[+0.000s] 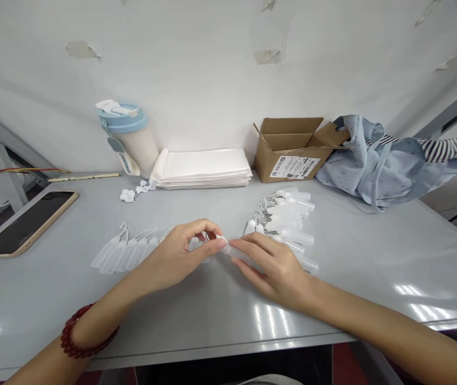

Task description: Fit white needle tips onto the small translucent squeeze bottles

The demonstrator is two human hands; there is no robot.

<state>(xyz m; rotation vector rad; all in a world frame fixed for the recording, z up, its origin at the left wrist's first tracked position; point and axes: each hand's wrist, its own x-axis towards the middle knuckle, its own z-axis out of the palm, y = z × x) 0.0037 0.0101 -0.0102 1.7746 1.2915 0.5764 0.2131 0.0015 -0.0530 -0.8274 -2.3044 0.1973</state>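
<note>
Over the middle of the table, a small translucent plastic bottle [241, 255] lies between my two hands. My right hand [274, 267] is closed round its body, thumb below and fingers above. At the other end, my left hand [188, 248] pinches the white top [221, 239] between thumb and fingers; the fingertips partly hide it. Several similar bottles with thin cords [118, 254] lie in a row to the left, some behind my left hand. Another group of bottles [288, 219] is spread beyond my right hand, cords pointing left.
Along the wall stand a blue-lidded cup [138, 139], a stack of white sheets or sleeves [206, 167], an open cardboard box [288, 155] and bunched blue cloth [365, 171]. Small white pieces [128, 195] lie near the cup. A phone [28, 224] rests at the left edge.
</note>
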